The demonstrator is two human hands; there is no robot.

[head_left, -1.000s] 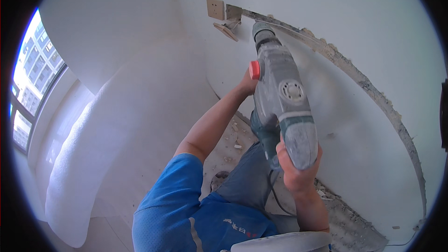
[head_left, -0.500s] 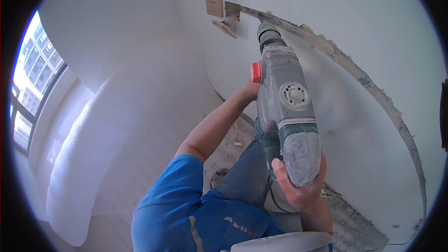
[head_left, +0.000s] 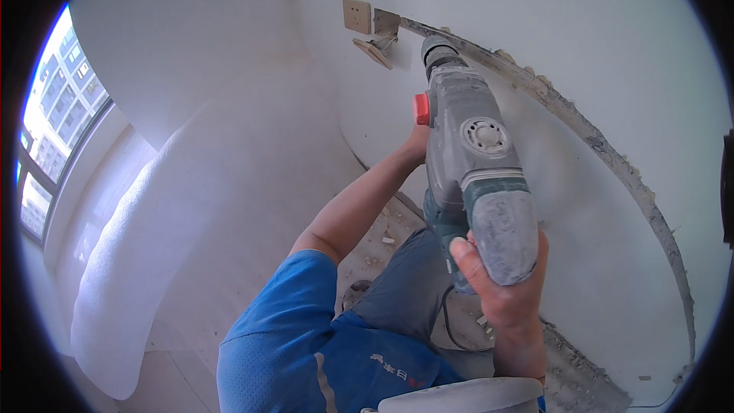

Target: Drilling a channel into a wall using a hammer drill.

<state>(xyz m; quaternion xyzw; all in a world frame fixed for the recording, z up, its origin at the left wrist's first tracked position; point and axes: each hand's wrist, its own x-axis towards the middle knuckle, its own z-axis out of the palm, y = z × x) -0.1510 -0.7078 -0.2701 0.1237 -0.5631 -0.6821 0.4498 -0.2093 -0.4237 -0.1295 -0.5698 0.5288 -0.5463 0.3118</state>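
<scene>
A dusty grey and dark green rotary hammer drill (head_left: 466, 115) with a red knob on its side points up at the wall. Its nose meets a rough groove (head_left: 547, 95) cut into the plaster; the drill hides the bit's tip. My right hand (head_left: 511, 298) grips the rear handle, thumb on the left side. My left hand (head_left: 417, 142) holds the drill near its front, below the red knob, with its fingers mostly hidden behind the body. From the rear handle a black cord (head_left: 449, 327) hangs down.
Left of the groove's upper end are a beige wall socket (head_left: 356, 16), an open wall box (head_left: 386, 23) and a second socket plate (head_left: 372, 53) dangling on wires. Rubble (head_left: 577, 367) lies along the wall's foot. A window (head_left: 57, 122) is at far left.
The drill's rear end and my right hand have shifted slightly right and up. The drill's nose stays at the groove. Both hands keep their hold.
</scene>
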